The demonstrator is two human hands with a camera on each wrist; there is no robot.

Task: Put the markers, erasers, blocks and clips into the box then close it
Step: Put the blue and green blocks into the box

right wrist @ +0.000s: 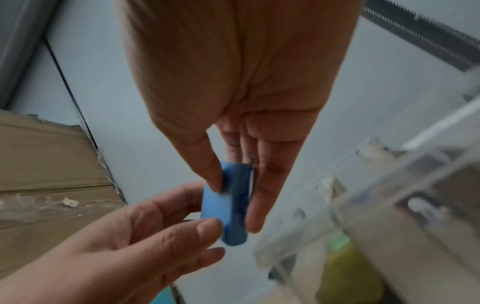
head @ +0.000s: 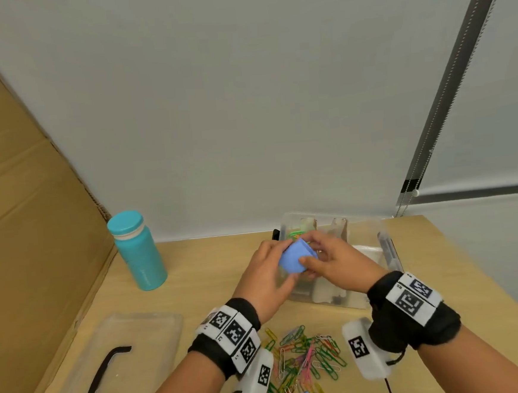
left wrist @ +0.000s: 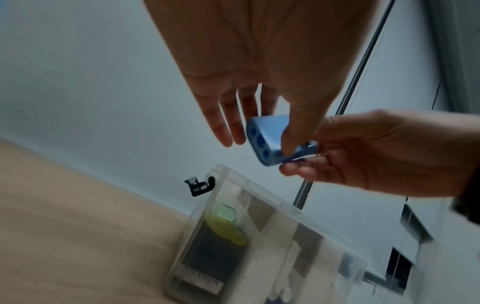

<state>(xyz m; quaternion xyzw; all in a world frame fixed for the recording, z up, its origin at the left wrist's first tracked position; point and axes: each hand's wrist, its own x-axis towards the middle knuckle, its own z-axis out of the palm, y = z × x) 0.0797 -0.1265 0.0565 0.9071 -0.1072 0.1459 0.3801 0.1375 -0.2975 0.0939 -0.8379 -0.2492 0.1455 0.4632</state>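
Both hands hold one small blue block [head: 293, 259] in the air above the left end of the clear plastic box [head: 366, 234]. My left hand [head: 280, 267] pinches it from the left, thumb on its near face [left wrist: 270, 137]. From the right, my right hand [head: 310, 251] pinches the same block between thumb and fingers [right wrist: 228, 205]. The box [left wrist: 259, 190] is open, with a green and yellow item and some green clips [head: 296, 233] inside. A pile of coloured paper clips [head: 304, 357] lies on the table between my wrists.
The clear lid with a black handle [head: 138, 336] lies flat at the front left. A teal bottle [head: 138, 252] stands at the back left beside a cardboard sheet [head: 20, 215]. The box sits by the wall; the table edge runs along the right.
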